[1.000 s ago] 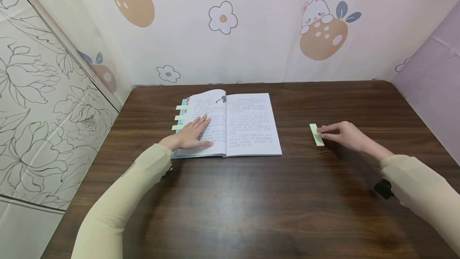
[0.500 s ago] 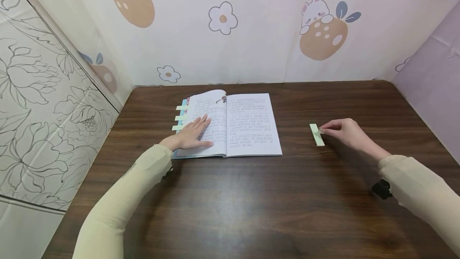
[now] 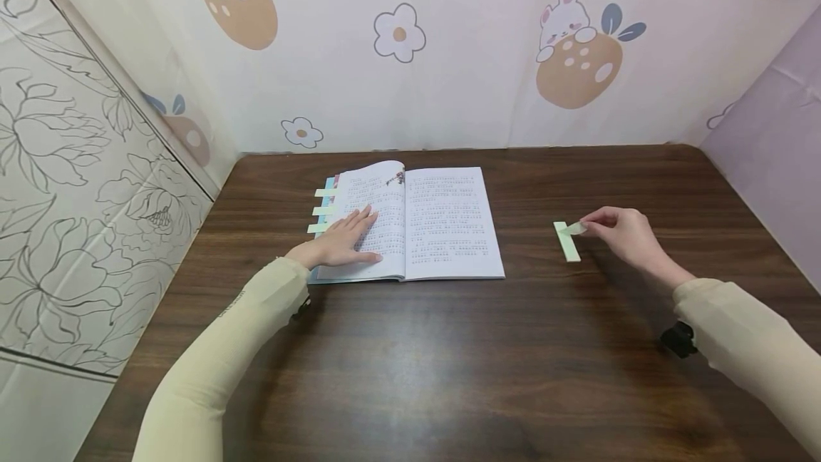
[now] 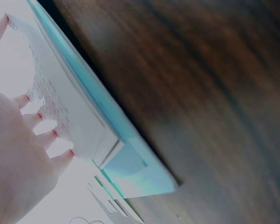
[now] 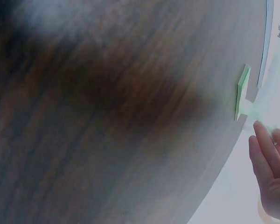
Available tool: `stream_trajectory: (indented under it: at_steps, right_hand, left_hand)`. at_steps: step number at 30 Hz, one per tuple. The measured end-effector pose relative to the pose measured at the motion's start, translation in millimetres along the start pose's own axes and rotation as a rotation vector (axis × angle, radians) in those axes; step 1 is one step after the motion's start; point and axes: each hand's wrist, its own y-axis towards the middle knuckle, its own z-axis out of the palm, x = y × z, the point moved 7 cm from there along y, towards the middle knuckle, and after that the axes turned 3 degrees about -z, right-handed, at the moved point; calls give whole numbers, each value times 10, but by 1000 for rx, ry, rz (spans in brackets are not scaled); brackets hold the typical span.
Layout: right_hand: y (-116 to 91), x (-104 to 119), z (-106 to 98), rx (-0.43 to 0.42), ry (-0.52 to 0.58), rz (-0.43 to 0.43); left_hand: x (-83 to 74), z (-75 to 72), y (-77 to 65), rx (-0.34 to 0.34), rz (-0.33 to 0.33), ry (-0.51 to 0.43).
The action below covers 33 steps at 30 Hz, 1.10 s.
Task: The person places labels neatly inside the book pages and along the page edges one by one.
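An open book (image 3: 449, 227) lies on the table, with several pale green sticky tabs (image 3: 323, 210) poking out past its left edge. My left hand (image 3: 340, 241) rests flat on the left page with its fingers spread; the left wrist view shows the same hand (image 4: 25, 154) on the page. To the right of the book lies a pad of pale green sticky tabs (image 3: 567, 244). Thumb and fingers of my right hand (image 3: 625, 234) pinch the end of one sticky tab (image 3: 577, 228), lifted and slanting up from the pad. In the right wrist view the pad (image 5: 242, 91) sits just beyond the fingertips.
The dark wooden table (image 3: 410, 369) stretches toward the person in front of the book. A patterned curtain (image 3: 462, 91) hangs along the table's back edge. A panel with flower line drawings (image 3: 70, 198) stands at the left.
My right hand has drawn back slightly to the right and up from the pad, pulling a sticky tab partly away from it. The left hand and the book stay where they were.
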Motion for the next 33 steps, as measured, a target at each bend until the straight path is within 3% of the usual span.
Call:
stream_trajectory:
  at_steps: [18,33]
  right_hand:
    - [-33,-78,-53,-85,85,85]
    - [22,-113,-239,-206,164,127]
  left_hand:
    - [-28,-27,-23,-7,16,-21]
    - [-30,-28,-18,-13,18,-17]
